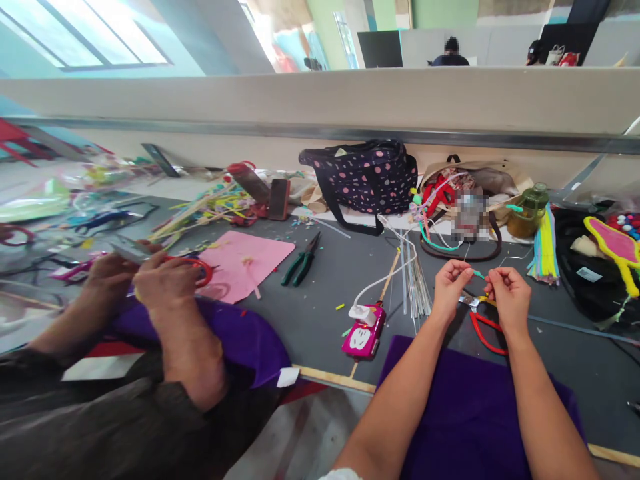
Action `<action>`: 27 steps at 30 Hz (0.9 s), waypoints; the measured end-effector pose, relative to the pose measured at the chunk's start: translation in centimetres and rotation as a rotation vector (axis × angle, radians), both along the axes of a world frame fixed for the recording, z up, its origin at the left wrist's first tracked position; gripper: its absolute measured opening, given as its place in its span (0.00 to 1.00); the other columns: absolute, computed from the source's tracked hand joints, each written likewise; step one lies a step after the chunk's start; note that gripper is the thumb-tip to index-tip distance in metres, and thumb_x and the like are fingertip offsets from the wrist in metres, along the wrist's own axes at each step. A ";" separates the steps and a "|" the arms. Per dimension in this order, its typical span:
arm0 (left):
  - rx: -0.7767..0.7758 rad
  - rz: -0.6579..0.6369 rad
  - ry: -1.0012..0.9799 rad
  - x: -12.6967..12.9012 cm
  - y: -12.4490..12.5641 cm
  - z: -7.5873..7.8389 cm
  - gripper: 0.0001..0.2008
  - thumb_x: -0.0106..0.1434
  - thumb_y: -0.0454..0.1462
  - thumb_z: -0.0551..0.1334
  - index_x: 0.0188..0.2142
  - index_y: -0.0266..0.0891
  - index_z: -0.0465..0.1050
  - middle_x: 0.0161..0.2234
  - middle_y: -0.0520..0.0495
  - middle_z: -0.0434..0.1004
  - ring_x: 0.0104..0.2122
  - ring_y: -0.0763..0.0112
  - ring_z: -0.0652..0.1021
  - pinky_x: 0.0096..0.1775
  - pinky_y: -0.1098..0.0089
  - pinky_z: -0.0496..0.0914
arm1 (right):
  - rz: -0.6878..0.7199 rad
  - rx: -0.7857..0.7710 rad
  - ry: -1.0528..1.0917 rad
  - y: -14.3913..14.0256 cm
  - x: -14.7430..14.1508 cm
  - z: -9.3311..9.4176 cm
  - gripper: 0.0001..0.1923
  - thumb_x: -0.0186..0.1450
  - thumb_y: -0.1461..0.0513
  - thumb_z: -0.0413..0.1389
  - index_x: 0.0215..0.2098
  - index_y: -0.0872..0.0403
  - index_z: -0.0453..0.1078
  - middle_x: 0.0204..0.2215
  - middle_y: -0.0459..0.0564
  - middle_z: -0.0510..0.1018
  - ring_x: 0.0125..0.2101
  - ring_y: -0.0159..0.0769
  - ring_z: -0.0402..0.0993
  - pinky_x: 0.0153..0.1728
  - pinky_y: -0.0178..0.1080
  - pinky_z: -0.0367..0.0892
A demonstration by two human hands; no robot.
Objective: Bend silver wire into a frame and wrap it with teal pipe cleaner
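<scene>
Between my two hands is a short teal strand, which looks like a piece of pipe cleaner. My left hand pinches one end of it with thumb and forefinger. The other end is between the closed fingertips of my right hand. Just under my hands, red-handled scissors lie on the grey table, their blades partly hidden by my left hand. A dark purple cloth spreads below my forearms at the table edge. Left of my hands lies a bundle of thin straight wires.
A pink power strip with a white plug and green-handled pliers lie to the left. At the far left a co-worker's hands hold scissors above a pink sheet. Behind stand a patterned bag and a jar.
</scene>
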State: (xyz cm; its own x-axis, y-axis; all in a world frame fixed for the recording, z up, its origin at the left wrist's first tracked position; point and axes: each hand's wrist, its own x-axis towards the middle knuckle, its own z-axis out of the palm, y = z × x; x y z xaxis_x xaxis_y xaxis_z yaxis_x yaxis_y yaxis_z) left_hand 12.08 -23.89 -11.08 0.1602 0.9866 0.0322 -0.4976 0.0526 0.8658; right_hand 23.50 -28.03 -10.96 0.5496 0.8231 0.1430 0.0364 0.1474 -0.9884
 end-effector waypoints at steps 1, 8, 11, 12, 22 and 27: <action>-0.005 -0.012 -0.001 0.0 -0.1 0.1 0.17 0.50 0.44 0.73 0.33 0.36 0.73 0.28 0.49 0.76 0.28 0.74 0.75 0.33 0.73 0.70 | -0.014 0.004 -0.020 -0.1 0.0 0.1 0.18 0.58 0.48 0.62 0.31 0.55 0.70 0.23 0.46 0.76 0.19 0.30 0.70 0.17 0.32 0.64; -0.061 -0.060 0.022 0.1 -0.2 0.2 0.20 0.46 0.40 0.75 0.35 0.36 0.72 0.27 0.52 0.76 0.23 0.76 0.74 0.30 0.73 0.70 | -0.063 -0.011 -0.197 -0.4 -0.2 0.3 0.17 0.61 0.48 0.59 0.31 0.53 0.70 0.23 0.46 0.76 0.20 0.34 0.74 0.20 0.35 0.69; -0.080 -0.074 0.026 0.0 -0.1 0.0 0.19 0.46 0.39 0.74 0.35 0.35 0.71 0.25 0.53 0.76 0.22 0.76 0.74 0.29 0.73 0.69 | -0.063 -0.008 -0.257 -0.4 -0.1 -0.1 0.17 0.62 0.48 0.58 0.33 0.53 0.71 0.23 0.46 0.76 0.21 0.35 0.75 0.20 0.35 0.70; -0.090 -0.082 0.026 0.0 -0.1 0.0 0.19 0.46 0.39 0.74 0.35 0.35 0.71 0.24 0.53 0.76 0.21 0.76 0.74 0.29 0.73 0.69 | -0.060 -0.004 -0.270 -0.4 -0.1 -0.3 0.17 0.62 0.48 0.57 0.33 0.53 0.71 0.23 0.46 0.76 0.21 0.35 0.75 0.21 0.35 0.70; -0.183 -0.095 -0.048 -0.1 0.0 -0.3 0.22 0.42 0.37 0.75 0.35 0.35 0.70 0.24 0.53 0.76 0.22 0.75 0.75 0.29 0.72 0.72 | -0.028 0.032 -0.335 -0.5 -0.3 -0.5 0.15 0.64 0.49 0.56 0.33 0.52 0.72 0.25 0.46 0.76 0.22 0.35 0.75 0.22 0.35 0.70; -0.149 -0.135 0.010 -0.2 0.1 -0.3 0.21 0.44 0.39 0.76 0.35 0.35 0.72 0.26 0.51 0.77 0.24 0.74 0.76 0.31 0.71 0.74 | -0.040 0.031 -0.373 -0.5 0.3 -0.4 0.15 0.65 0.50 0.55 0.35 0.52 0.72 0.25 0.46 0.76 0.21 0.34 0.74 0.23 0.36 0.70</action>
